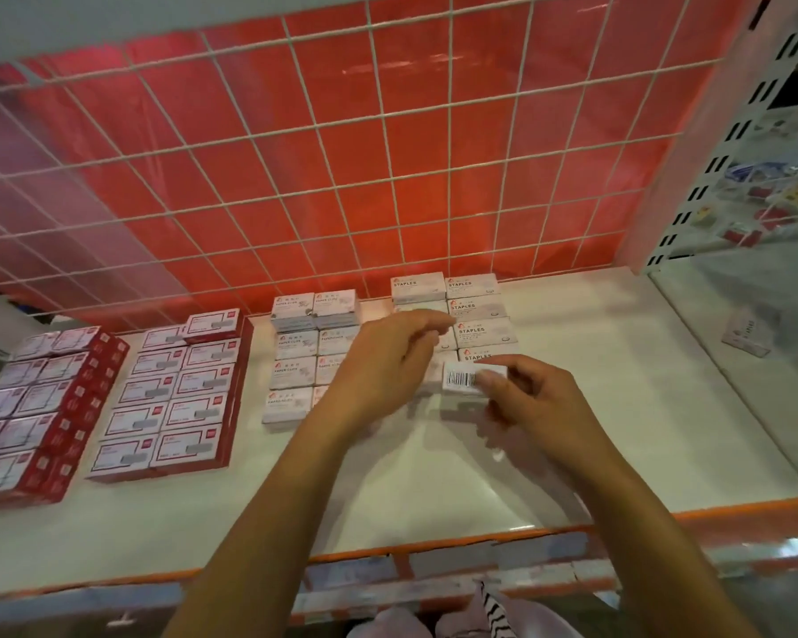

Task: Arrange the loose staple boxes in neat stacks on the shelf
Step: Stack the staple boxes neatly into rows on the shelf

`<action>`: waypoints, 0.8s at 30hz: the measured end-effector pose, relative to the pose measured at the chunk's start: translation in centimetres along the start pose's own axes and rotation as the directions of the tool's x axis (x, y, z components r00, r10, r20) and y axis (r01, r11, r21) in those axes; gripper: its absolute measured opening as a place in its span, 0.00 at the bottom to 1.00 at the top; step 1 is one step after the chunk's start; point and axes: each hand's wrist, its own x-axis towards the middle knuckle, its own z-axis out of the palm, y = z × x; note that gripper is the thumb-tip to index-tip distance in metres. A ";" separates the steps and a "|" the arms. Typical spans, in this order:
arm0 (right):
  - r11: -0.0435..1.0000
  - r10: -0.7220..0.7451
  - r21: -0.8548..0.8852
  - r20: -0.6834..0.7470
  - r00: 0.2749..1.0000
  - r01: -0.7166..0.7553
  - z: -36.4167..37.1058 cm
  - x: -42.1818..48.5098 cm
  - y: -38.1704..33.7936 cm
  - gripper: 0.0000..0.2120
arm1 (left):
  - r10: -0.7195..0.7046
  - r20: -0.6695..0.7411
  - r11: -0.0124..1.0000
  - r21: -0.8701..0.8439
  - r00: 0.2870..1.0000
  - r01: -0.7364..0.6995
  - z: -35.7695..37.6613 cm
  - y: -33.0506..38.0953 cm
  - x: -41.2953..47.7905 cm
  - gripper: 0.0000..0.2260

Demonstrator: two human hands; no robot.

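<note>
We note: right hand [535, 398] fingers pinch barcode-up staple box [461, 378] just before the staples stacks [477, 308]; left hand [388, 356] fingers curl over them, grip unclear.

Staple boxes [483, 331]: at least six tops show in the white two-column block, others hidden by hands. One more, a barcode-up box [461, 379], is pinched by the right hand [540, 402]. Paper-clip boxes [296, 344]: eight tops, in two columns of four. Red-sided boxes [203, 382]: ten tops in one block, and the far-left block [42, 398] is cut off by the picture's edge.
</note>
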 end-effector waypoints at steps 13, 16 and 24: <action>0.974 0.200 0.088 0.118 0.973 -0.211 9.0 -0.8 -1.4 0.20 | -0.093 0.028 0.918 -0.386 0.995 0.096 -4.7 -5.0 -7.9 0.17; 0.976 0.204 0.044 0.182 0.962 -0.215 11.8 -1.1 -1.4 0.23 | -0.144 0.008 0.899 -0.417 0.990 0.134 -6.8 -6.8 -9.6 0.17; 0.888 -0.204 -0.369 0.221 0.954 0.276 18.9 -1.6 -1.1 0.28 | -0.384 -0.028 0.738 -0.610 0.923 0.288 -11.9 -11.8 -13.5 0.13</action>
